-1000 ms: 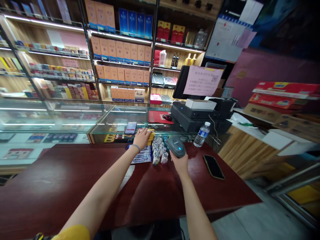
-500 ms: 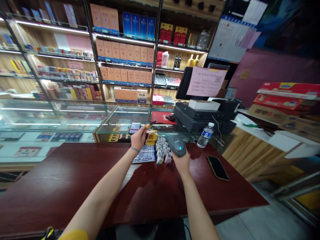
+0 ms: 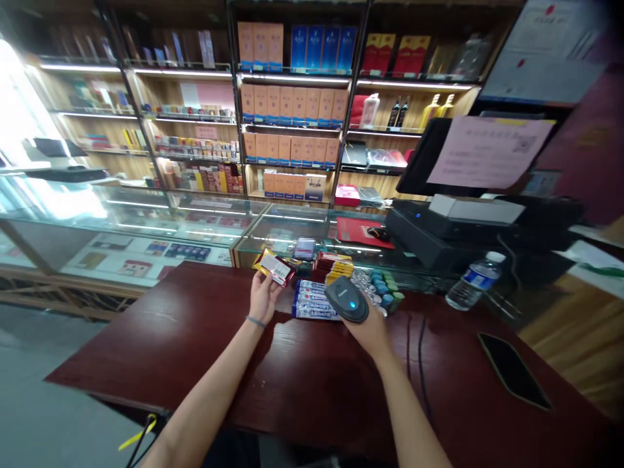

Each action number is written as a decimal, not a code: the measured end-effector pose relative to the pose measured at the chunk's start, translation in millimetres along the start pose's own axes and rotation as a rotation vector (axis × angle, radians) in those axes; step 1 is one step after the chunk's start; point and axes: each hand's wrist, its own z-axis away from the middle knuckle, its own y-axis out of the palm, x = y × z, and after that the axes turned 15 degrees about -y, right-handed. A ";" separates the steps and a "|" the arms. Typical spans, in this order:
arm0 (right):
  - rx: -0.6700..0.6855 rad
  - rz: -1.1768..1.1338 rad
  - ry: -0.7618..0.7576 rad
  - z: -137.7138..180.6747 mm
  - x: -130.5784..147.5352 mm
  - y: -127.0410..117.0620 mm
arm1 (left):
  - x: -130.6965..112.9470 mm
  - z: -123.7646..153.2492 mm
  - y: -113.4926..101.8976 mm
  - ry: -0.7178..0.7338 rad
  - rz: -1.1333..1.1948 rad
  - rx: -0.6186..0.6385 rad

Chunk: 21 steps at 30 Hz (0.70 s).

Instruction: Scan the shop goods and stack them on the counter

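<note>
My left hand (image 3: 264, 296) is closed on the lower edge of a yellow and dark red snack packet (image 3: 275, 267), its pale label side facing me. A grey barcode scanner (image 3: 347, 299) with a lit blue light is gripped in my right hand (image 3: 370, 328), its head turned toward the packet. Between and behind the hands lie blue and white wrapped packs (image 3: 314, 301) in a row. Behind them is a stack of yellow and red packets (image 3: 333, 266). Small clear bottles (image 3: 361, 281) and green-blue rolls (image 3: 389, 289) stand right of the scanner, partly hidden by it.
A water bottle (image 3: 475, 281) and a black phone (image 3: 514, 370) are on the right of the dark red table (image 3: 160, 338). A black cable (image 3: 423, 364) runs across it. Beyond are a glass counter (image 3: 287, 224) and a monitor (image 3: 429, 156) with pink paper.
The packet has moved left, away from the stack, and turned its label side toward me. The scanner now points left toward it. My view has swung left.
</note>
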 end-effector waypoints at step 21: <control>0.301 0.041 -0.077 17.2 17.7 20.9 | 10.6 -3.4 -29.0 0.041 -0.038 0.017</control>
